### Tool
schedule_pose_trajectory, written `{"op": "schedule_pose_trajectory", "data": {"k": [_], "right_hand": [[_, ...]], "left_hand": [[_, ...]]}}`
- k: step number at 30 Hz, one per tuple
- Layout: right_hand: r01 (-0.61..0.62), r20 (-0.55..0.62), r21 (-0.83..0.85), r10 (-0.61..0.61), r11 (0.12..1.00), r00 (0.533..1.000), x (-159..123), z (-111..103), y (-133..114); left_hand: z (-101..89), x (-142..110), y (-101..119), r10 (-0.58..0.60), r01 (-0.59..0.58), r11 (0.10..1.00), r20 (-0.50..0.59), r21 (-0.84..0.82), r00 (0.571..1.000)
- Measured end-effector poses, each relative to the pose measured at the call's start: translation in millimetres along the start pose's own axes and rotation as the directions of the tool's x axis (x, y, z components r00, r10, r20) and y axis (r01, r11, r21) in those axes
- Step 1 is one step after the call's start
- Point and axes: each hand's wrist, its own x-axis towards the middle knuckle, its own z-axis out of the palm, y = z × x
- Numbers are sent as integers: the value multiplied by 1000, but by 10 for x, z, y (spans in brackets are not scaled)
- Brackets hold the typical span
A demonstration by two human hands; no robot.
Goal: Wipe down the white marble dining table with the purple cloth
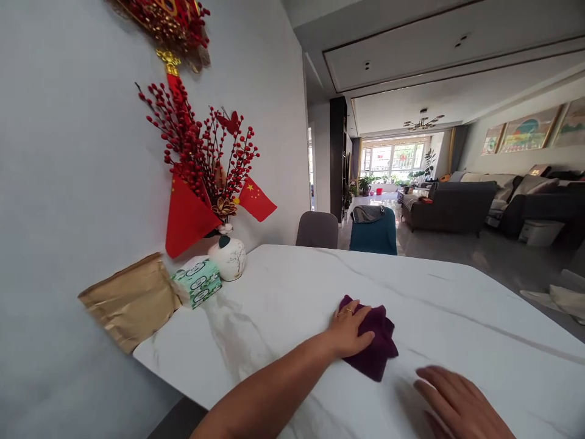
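Note:
A folded, rumpled purple cloth (378, 341) lies on the white marble-patterned table (283, 305). My left hand (350, 335) is over its left part, palm down, the fingers gripping and pressing it against the tabletop; a ring shows on one finger. The thumb points right across the folds. To the lower right, apart from the cloth, my right hand (461, 399) hovers low over the table with its fingers stretched out and nothing in them. Its edge is slightly blurred.
Along the wall at left stand a brown paper bag (132, 302), a green tissue box (198, 281) and a white vase (230, 259) with red berry stems and red flags. Beyond the far edge are a grey chair (317, 228) and a blue chair (373, 233). A dark sofa (450, 207) stands farther back.

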Motion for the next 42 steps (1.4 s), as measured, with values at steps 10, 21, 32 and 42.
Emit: {"op": "schedule_pose_trajectory", "data": {"k": [10,21,32,42], "right_hand": [[-43,533,370,-175,928,828,1096,926,339],[-133,488,387,-80,913,869,1438,1766,407],[-324,618,143,172,935,767,3523,3115,135],[-476,632,-8,373,879,679,4610,4096,195]], "left_hand": [[-637,-312,-1139,-140,140,961,-17,238,990],[-468,-348,-1545,45,-66,934,69,352,997],[-581,-415,-1546,111,-206,886,242,415,964],[-359,-369,-1735,211,-280,872,208,401,955]]}}
